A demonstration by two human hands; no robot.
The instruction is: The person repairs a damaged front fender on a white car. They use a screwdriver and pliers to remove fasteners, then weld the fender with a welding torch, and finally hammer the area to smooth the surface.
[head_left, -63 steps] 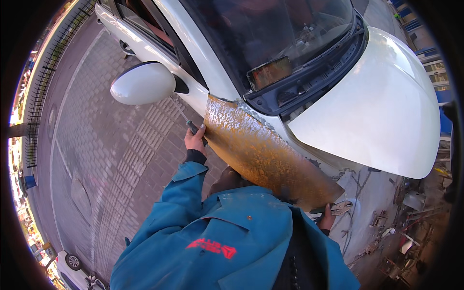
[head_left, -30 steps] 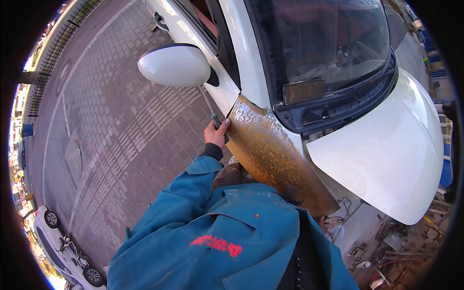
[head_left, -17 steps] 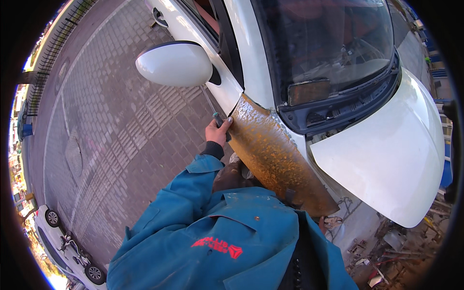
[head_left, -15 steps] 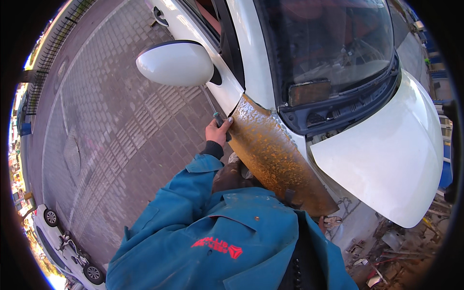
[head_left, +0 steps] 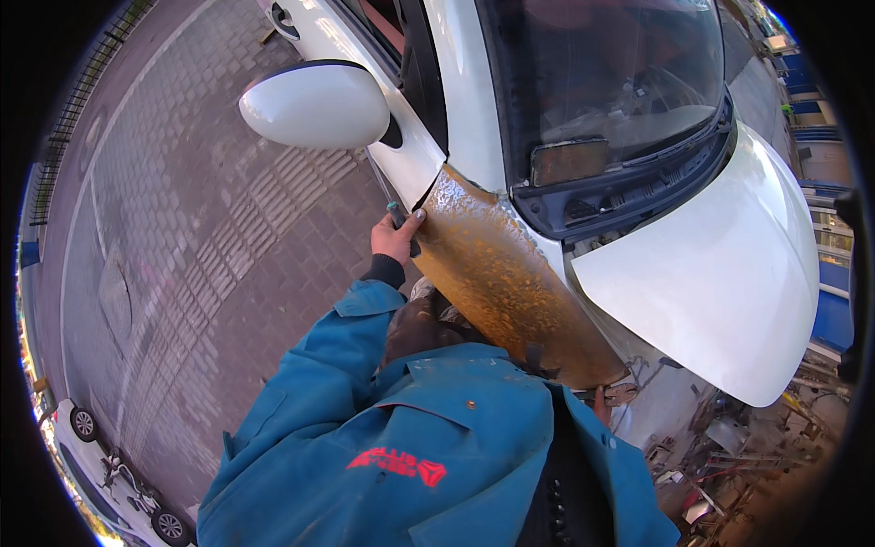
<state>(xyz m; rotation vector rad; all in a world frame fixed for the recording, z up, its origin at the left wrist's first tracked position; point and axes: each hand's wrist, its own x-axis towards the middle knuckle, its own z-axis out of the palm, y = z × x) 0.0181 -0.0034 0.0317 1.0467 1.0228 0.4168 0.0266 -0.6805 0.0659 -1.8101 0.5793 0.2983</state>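
My left hand [head_left: 394, 237] grips a screwdriver with a dark and teal handle [head_left: 396, 215] and has its thumb against the upper left edge of a curved, rust-coloured metal panel [head_left: 492, 278]. The panel lies along the front side of a white car [head_left: 416, 146], below the windscreen. At the panel's lower right corner my right hand [head_left: 602, 406] is closed on metal locking pliers [head_left: 620, 394], mostly hidden by the panel and my jacket. The screwdriver's long shaft angles up toward the wing mirror [head_left: 313, 107]. A loose-edged white body panel [head_left: 697, 273] juts out to the right.
Brick paving [head_left: 228, 264] runs along the left, with a railing [head_left: 87, 87] beyond. Another white car [head_left: 96, 456] and a two-wheeler stand at lower left. Jumbled metal tools and scrap [head_left: 729, 438] lie at lower right, and blue structures [head_left: 829, 301] stand at far right.
Since two seconds ago, the car, panel and left hand appear higher in view. In the last half second everything has slid slightly left and up. Both hands keep their places on the panel.
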